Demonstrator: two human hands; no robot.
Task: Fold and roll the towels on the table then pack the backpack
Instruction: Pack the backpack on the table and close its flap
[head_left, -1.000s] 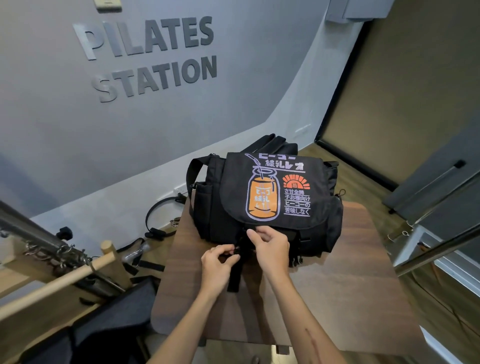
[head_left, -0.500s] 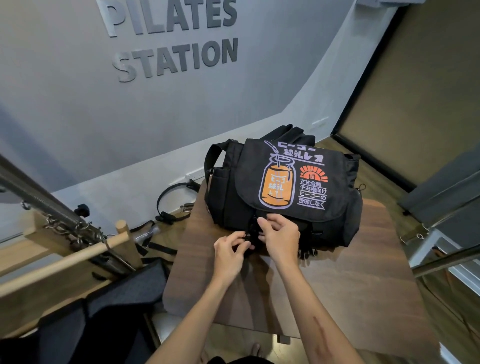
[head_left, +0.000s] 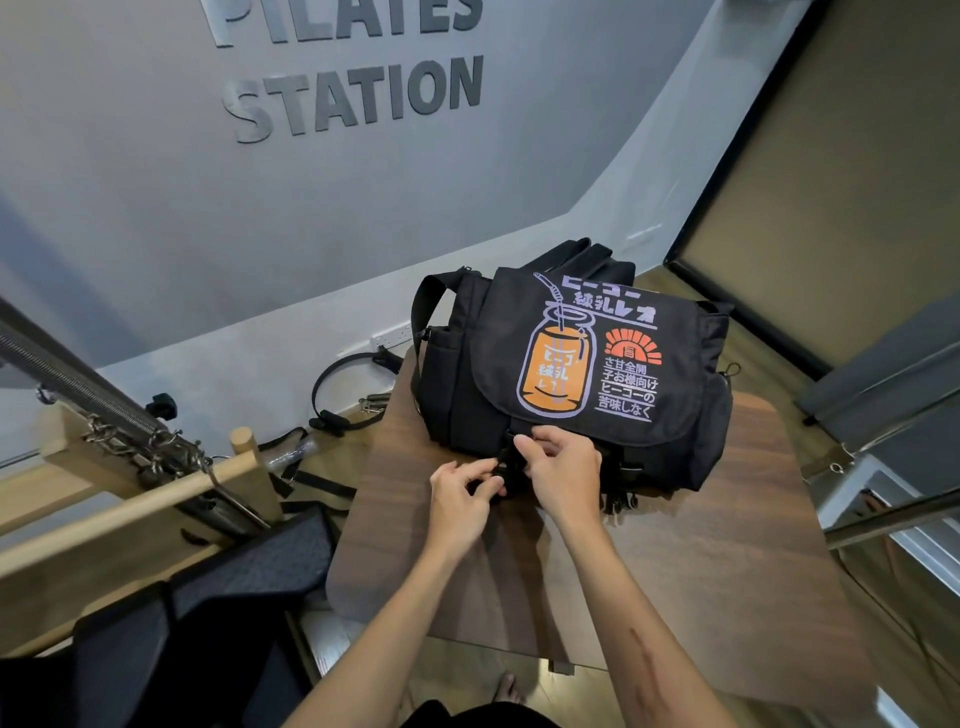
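Observation:
A black backpack (head_left: 571, 364) with an orange can print on its closed flap lies on the dark wooden table (head_left: 701, 545). Both hands meet at the flap's lower front edge. My left hand (head_left: 462, 499) pinches the lower half of the black strap buckle (head_left: 506, 470). My right hand (head_left: 563, 467) grips the upper half at the flap's edge. The buckle is mostly hidden by my fingers, so I cannot tell whether it is clipped. No towels are visible.
Pilates equipment with a wooden bar (head_left: 130, 509), springs and black padding (head_left: 208, 597) stands left of the table. Black straps and a ring (head_left: 348, 395) lie on the floor by the grey wall. A metal-framed door (head_left: 883, 441) is on the right.
The head camera has dipped and shifted, so the backpack appears further right. Both hands stay on the front buckle and have drawn closer together over it.

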